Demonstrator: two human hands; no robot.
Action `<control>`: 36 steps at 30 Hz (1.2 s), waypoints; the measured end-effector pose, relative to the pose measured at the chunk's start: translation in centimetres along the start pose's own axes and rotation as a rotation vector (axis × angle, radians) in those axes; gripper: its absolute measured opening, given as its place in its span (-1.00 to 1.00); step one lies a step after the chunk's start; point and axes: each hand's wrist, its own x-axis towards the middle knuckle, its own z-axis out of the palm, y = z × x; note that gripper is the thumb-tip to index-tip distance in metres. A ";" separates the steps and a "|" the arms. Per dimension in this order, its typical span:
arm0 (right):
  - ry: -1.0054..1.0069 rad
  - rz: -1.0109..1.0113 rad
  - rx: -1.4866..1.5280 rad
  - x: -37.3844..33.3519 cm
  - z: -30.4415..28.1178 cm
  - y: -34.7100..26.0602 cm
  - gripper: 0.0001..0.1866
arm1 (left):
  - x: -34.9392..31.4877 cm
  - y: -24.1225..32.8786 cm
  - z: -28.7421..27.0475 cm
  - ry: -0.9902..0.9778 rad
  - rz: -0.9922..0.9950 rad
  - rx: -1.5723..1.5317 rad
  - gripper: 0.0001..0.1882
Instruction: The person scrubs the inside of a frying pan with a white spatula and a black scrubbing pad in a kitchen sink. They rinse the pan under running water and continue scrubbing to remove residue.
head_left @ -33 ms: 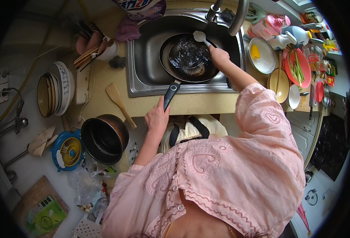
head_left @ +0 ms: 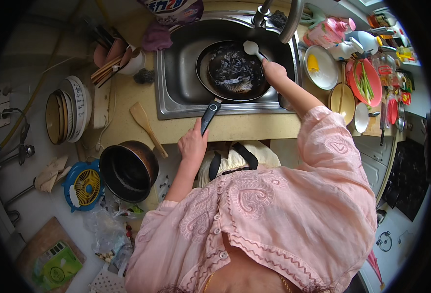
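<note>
My right hand (head_left: 274,73), upper centre: wrapped round a white round-headed utensil (head_left: 250,47), head up-left. Frying pan (head_left: 203,73), wet inside: just left of that hand, in the steel sink (head_left: 176,113); handle (head_left: 210,117) slanting down-left into the grasp of my left hand (head_left: 193,146), farther off. Counter (head_left: 262,131): yellowish. Kitchen: dishes (head_left: 325,75) crowding upper right.

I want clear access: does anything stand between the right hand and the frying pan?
Nothing visible does: the right hand is at the right edge of the frying pan, holding a white utensil over it. The faucet is beyond, not between them.
</note>
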 end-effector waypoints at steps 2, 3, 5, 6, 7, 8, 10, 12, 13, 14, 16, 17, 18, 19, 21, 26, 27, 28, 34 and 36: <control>-0.053 -0.057 -0.088 -1.4 -0.6 1.4 -0.75 | 0.0 0.0 0.4 0.018 0.013 -0.015 -0.52; -0.080 -0.087 -0.135 -2.2 -1.3 1.7 -0.76 | 0.1 0.0 0.6 0.027 0.018 -0.025 -0.52; -0.145 -0.197 -0.123 -4.0 -2.6 1.8 -0.76 | 0.2 0.0 1.1 0.044 0.019 -0.032 -0.52; -0.181 -0.257 -0.119 -5.0 -3.3 1.6 -0.76 | 0.1 -0.1 1.2 0.051 0.013 -0.037 -0.52; -0.207 -0.266 -0.039 -6.1 -4.0 0.4 -0.79 | 0.1 0.0 1.1 0.035 0.002 -0.040 -0.51; -0.297 -0.323 -0.029 -5.9 -3.7 -0.6 -0.78 | 0.1 0.2 0.7 0.020 -0.010 -0.044 -0.51; -0.339 -0.459 0.120 -5.6 -1.5 -2.6 -0.76 | 0.1 0.2 0.6 0.015 0.000 -0.060 -0.51; -0.307 -0.308 0.271 -5.5 -0.9 -5.8 -0.75 | 0.1 -0.2 0.8 0.047 0.023 -0.083 -0.51; -0.245 -0.226 0.310 -4.4 0.3 -6.5 -0.75 | 0.1 -0.1 0.6 0.028 0.008 -0.086 -0.51; -0.183 -0.142 0.348 -3.1 1.4 -6.8 -0.75 | 0.0 0.1 0.4 0.010 -0.007 -0.088 -0.51; -0.230 -0.065 0.329 -1.3 0.8 -7.3 -0.75 | 0.0 0.0 0.2 0.011 -0.042 -0.106 -0.51; -0.218 -0.074 0.294 -0.3 1.3 -6.9 -0.76 | 0.0 -0.1 0.5 0.022 -0.048 -0.128 -0.51; -0.173 -0.045 0.323 -0.3 0.7 -6.4 -0.76 | 0.0 0.0 0.7 0.033 -0.048 -0.156 -0.51; -0.183 -0.055 0.288 0.0 0.8 -6.0 -0.76 | 0.1 0.1 0.7 0.022 -0.053 -0.148 -0.50; -0.220 -0.057 0.283 -1.1 -1.1 -6.2 -0.74 | 0.1 0.3 0.3 -0.007 -0.054 -0.131 -0.50; -0.303 -0.237 0.463 -4.4 -1.9 -9.5 -0.71 | 0.1 0.7 0.5 -0.001 -0.034 -0.069 -0.52; -0.254 -0.252 0.384 -5.0 -2.4 -10.6 -0.72 | 0.1 0.6 0.5 0.003 -0.038 -0.086 -0.53; -0.204 -0.261 0.311 -5.3 -2.6 -11.0 -0.72 | 0.1 0.7 0.6 0.007 -0.038 -0.098 -0.54; -0.160 -0.058 0.198 -0.7 0.6 -9.2 -0.76 | -0.4 1.2 1.1 -0.001 -0.084 -0.126 -0.55; -0.186 0.063 0.205 0.5 0.6 -7.4 -0.74 | -0.3 1.3 1.2 0.013 -0.063 -0.093 -0.54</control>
